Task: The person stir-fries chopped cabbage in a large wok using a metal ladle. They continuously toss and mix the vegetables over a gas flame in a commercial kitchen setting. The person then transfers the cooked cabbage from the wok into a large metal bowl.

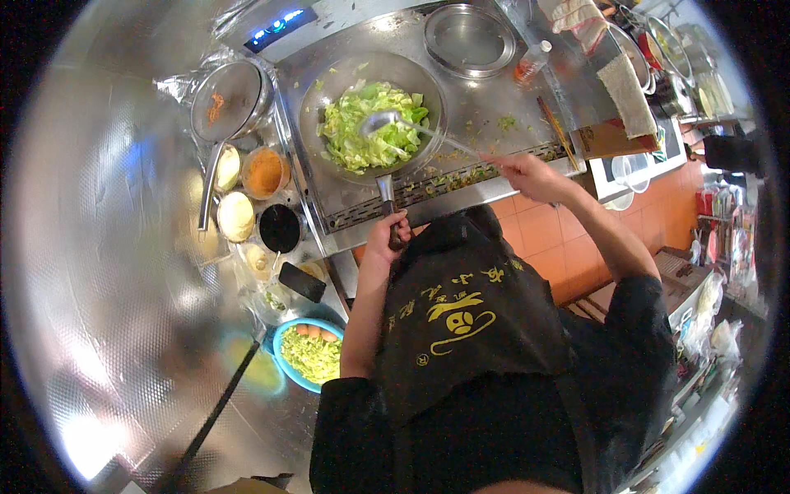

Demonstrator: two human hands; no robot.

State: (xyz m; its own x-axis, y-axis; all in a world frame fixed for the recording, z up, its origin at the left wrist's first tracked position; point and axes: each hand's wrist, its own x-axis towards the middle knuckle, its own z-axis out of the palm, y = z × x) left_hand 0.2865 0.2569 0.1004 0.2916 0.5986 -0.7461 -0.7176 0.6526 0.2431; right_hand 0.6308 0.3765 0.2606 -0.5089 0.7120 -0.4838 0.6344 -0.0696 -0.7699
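Note:
Chopped leafy greens, pale green, fill the middle of a large metal wok on the stovetop. My left hand grips the wok's handle near the counter's front edge. Off to the right, my right hand holds the long handle of a metal ladle. The ladle's bowl lies over the greens, and its shaft crosses the wok's right rim. Whether the bowl presses into the leaves or just rests on them, I cannot tell.
At left are a strainer on a pot, a tub of orange powder, a dark-filled container and a phone-like black slab. A blue basket holds shredded greens and eggs. Behind stand a round metal lid and a bottle; chopsticks lie right.

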